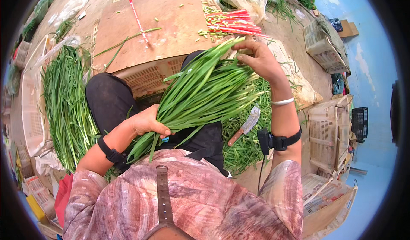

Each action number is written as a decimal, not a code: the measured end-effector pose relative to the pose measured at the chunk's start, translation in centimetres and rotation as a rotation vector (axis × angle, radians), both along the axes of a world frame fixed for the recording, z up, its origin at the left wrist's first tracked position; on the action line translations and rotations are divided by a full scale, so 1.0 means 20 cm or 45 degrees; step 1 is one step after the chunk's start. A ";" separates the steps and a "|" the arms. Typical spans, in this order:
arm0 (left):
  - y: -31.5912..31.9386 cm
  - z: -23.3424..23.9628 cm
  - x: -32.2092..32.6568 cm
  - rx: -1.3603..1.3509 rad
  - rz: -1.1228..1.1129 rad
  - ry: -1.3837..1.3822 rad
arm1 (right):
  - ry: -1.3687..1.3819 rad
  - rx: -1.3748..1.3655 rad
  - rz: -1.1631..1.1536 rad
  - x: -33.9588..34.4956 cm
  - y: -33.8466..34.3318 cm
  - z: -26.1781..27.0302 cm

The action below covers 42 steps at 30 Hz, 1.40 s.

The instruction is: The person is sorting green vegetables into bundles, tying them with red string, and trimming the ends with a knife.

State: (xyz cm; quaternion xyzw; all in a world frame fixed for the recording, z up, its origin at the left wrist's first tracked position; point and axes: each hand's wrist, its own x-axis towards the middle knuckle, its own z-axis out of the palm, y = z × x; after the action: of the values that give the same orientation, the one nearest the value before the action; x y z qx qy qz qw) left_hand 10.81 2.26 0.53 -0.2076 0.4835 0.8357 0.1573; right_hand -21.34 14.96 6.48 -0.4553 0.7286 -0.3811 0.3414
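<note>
A loose bunch of garlic chives [205, 89] lies slanted across my lap, pale stem ends fanned toward the upper right. My left hand [150, 121] grips it near the leafy end, thumb across the top. At the pale ends, my right hand [261, 60] has its thumb and bent fingers against the stems; whether it pinches any is unclear. Below that hand, a knife [246, 124] with a wooden handle and stained blade rests on a heap of chive trimmings [240, 158]. More long chives [65, 105] fill a lined crate [32, 112] to my left.
Before my knees, a brown board [153, 25] on a crate carries a red-and-white strip [138, 20] and loose leaves. Several red strips [237, 20] lie among cut stem pieces at its right edge. Plastic crates [328, 134] line the blue wall [371, 80] at right.
</note>
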 end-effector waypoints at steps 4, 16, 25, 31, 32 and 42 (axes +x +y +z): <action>-0.01 -0.03 0.00 0.093 0.008 0.005 | -0.031 0.085 0.193 -0.06 0.02 0.00; -0.02 -0.08 -0.01 0.157 -0.049 0.004 | -0.388 -0.127 -0.510 -0.45 0.20 -0.11; 0.00 -0.07 -0.02 0.073 -0.064 -0.031 | 0.597 0.070 -0.288 -0.15 -0.06 -0.07; -0.01 -0.06 -0.02 -0.101 -0.153 -0.074 | 0.524 0.201 -0.206 -0.10 -0.16 -0.19; -0.01 -0.06 -0.02 -0.182 -0.224 -0.075 | 0.478 0.226 -0.224 -0.11 -0.18 -0.22; 0.05 -0.07 0.01 -0.478 -0.106 0.165 | 1.140 -0.057 -0.510 -0.30 -0.11 -0.19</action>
State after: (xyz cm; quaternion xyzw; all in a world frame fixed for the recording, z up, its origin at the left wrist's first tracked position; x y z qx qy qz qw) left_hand 10.91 3.20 -0.80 -0.1590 0.6480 0.7354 0.1188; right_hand -27.41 12.79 2.65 -0.4326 0.8688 -0.2215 -0.0951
